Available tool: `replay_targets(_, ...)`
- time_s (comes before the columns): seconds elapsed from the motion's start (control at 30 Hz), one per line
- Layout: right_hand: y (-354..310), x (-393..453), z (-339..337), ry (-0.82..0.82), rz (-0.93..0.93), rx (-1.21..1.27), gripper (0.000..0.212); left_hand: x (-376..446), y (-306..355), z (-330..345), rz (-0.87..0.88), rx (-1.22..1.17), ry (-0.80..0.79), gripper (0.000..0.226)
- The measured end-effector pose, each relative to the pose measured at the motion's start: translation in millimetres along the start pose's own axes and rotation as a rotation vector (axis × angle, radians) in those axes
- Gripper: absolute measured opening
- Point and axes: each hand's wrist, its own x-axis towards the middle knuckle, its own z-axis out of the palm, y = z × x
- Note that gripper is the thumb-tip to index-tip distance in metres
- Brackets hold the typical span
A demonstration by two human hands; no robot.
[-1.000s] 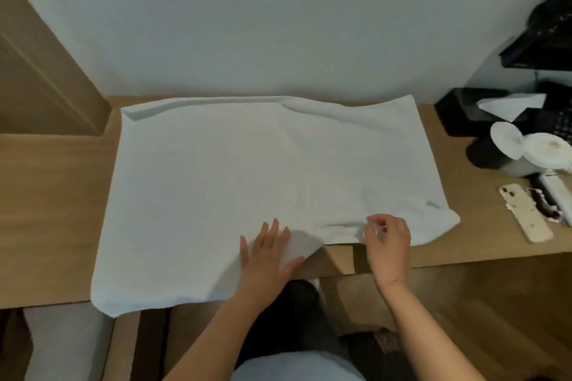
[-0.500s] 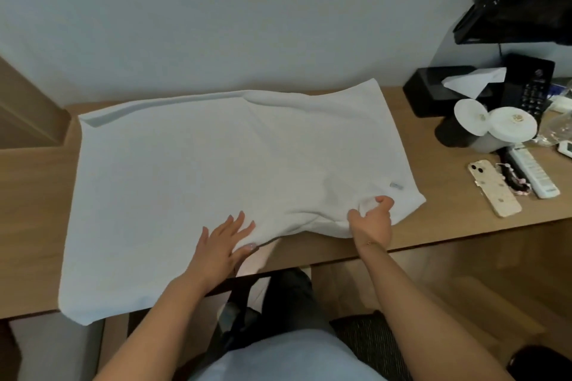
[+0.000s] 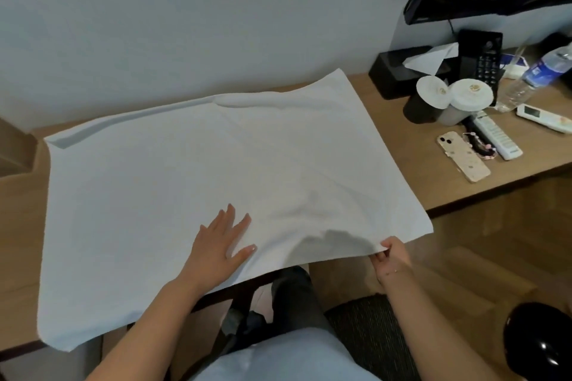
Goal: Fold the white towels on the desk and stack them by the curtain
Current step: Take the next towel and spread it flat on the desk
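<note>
Pinching the towel's near edge close to its right corner, our right hand now holds that hem lifted just off the desk front; half a second ago it gripped farther in, on the cloth. Our left hand lies flat, fingers spread, pressing the towel, and has moved up from the edge onto the cloth proper. The towel lies spread across the desk, its far edge at the wall, the near left corner hanging over the front. A phone and remote lie well right of it.
</note>
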Motion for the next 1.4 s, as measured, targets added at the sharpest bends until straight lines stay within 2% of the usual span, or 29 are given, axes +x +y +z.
replay_targets(0.1, -4.8, 2.6, 0.5, -0.034, -0.053, 0.029, 0.008, 0.6, 3.8, 23.4, 0.025, 0.074, -0.022, 0.094)
replay_targets(0.23, -5.8, 14.2, 0.1, -0.013, -0.048, -0.008, 0.034, 1.8, 0.9, 28.4, -0.015, 0.167, -0.064, 0.099)
replay_targets(0.33, 3.1, 18.7, -2.4, -0.024, 0.006, -0.017, 0.036, 3.5, 18.1, 15.1, -0.096, 0.132, -0.149, 0.075)
replay_targets(0.4, 15.0, 7.0, -2.2, 0.016, -0.005, -0.012, 0.032, 12.1, 35.7, 4.6, -0.127, -0.001, -0.078, 0.060)
replay_targets(0.43, 20.9, -2.1, -1.8, 0.088, -0.049, -0.012, 0.032, 20.5, 44.0, 0.2, -0.109, -0.052, -0.006, 0.057)
replay_targets(0.5, 28.1, -21.4, 0.5, 0.283, -0.285, -0.161, 0.045, 42.9, 59.5, -7.8, -0.046, -0.106, 0.096, 0.055)
replay_targets(0.57, 26.3, -40.5, 5.6, 0.298, -0.520, -0.325, 0.052, 65.0, 76.1, -12.5, -0.002, -0.092, 0.117, 0.056)
replay_targets(0.73, -0.1, -30.5, 22.0, 0.085, -1.083, -0.675, 0.072, 112.9, 107.9, -25.9, 0.033, -0.007, 0.142, 0.056)
replay_targets(0.9, -45.9, 23.0, 85.5, -0.234, -1.201, -1.181, 0.052, 170.8, 125.8, -44.4, 0.031, 0.090, 0.159, 0.055)
replay_targets(0.97, -63.5, 51.9, 127.8, -0.355, -1.293, -1.411, 0.051, 198.1, 129.8, -52.0, 0.028, 0.143, 0.183, 0.055)
replay_targets(1.1, -81.2, 104.4, 199.1, -0.556, -1.321, -1.902, 0.057, 239.8, 124.5, -50.2, -0.086, 0.179, 0.178, 0.059)
replay_targets(1.17, -88.0, 127.8, 210.6, -0.463, -1.335, -1.955, 0.069, 250.6, 112.9, -37.1, -0.114, 0.200, 0.166, 0.065)
replay_targets(1.27, -105.4, 153.9, 220.0, -0.236, -1.341, -1.896, 0.067, 252.6, 97.5, -17.2, -0.059, 0.272, 0.267, 0.065)
replay_targets(1.4, -126.4, 172.0, 241.2, -0.205, -1.340, -1.856, 0.066, 255.6, 95.0, -7.8, -0.037, 0.295, 0.364, 0.057)
